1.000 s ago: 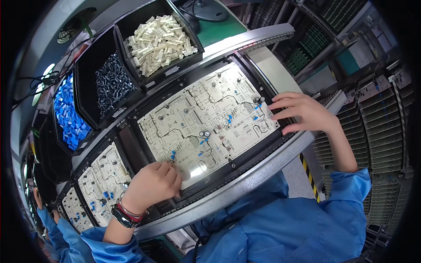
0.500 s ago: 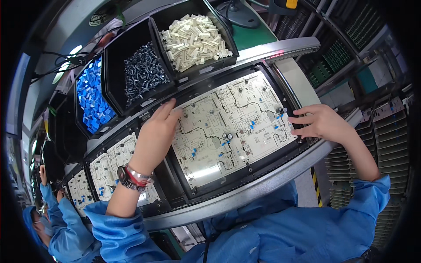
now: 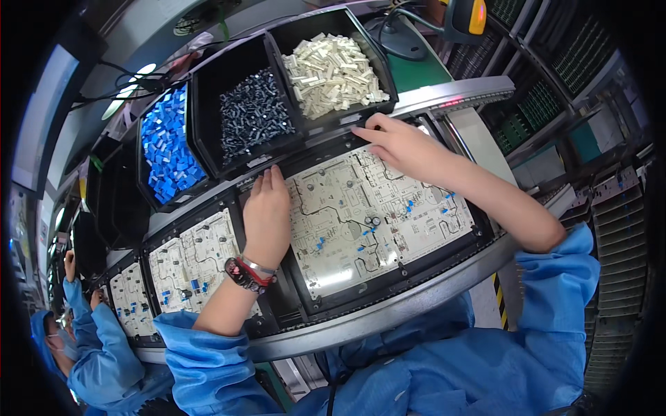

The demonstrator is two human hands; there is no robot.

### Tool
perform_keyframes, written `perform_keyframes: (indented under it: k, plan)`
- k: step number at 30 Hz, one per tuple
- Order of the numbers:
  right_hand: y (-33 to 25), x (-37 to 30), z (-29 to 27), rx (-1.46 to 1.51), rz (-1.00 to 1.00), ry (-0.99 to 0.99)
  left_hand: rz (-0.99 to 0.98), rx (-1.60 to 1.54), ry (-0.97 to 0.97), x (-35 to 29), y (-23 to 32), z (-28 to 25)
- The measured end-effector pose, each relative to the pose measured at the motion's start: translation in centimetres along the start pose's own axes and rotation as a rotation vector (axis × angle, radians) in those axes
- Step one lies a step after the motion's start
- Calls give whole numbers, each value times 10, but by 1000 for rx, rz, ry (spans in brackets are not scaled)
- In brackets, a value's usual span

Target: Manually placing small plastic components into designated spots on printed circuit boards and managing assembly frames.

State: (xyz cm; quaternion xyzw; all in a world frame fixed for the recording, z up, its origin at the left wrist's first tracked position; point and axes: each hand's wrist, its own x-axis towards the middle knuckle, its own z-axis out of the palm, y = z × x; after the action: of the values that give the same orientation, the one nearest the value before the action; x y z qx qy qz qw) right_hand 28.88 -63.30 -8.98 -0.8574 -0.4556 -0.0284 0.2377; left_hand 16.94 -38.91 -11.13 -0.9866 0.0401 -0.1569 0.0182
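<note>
A large white circuit board point(image 3: 333, 243) with small blue parts and round capacitors lies in a black carrier frame point(image 3: 361, 290) in front of me. My left hand point(image 3: 268, 218) rests at the left side of this frame, palm down, its fingers stretched out and nothing visible in them. Over the far edge of the board reaches my right hand point(image 3: 406, 147). Its index finger points left onto the frame's far rim, with the thumb apart below it, and I see nothing held. My right forearm hides the board's upper right corner.
Behind the line stand black bins of white connectors point(image 3: 336, 73), dark small metal parts point(image 3: 257, 114) and blue components point(image 3: 170, 145). Another populated board point(image 3: 194, 260) sits to the left. A metal rail point(image 3: 388, 305) runs along the near side. At far left a co-worker point(image 3: 104, 353) works.
My right hand has left the board's right edge and moved left and away from me to the far rim. My left hand has shifted slightly at the left side. The view has shifted a little.
</note>
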Motion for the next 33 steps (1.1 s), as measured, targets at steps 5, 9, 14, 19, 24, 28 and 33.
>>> perform_keyframes:
  k: [5, 9, 14, 19, 24, 28, 33]
  plan:
    - [7, 16, 43, -174, 83, 118, -24, 17, 47, -6, -1, 4]
    - [3, 18, 49, -118, -2, 234, -50, -93, 61, -5, -7, 1]
    - [-19, 22, 63, 93, 222, 265, -139, -296, 198, -4, -17, 8]
    - [-19, 20, 53, 49, 204, 201, -176, -440, 117, -2, -28, 9]
    - [-6, -7, 0, -21, 200, 182, -86, -321, 87, -4, -38, 1]
    - [38, -30, -26, -8, 330, 329, -8, -317, 74, -2, -40, -6]
    - [60, -36, -23, 50, 345, 231, 40, -345, 65, -4, -52, -7]
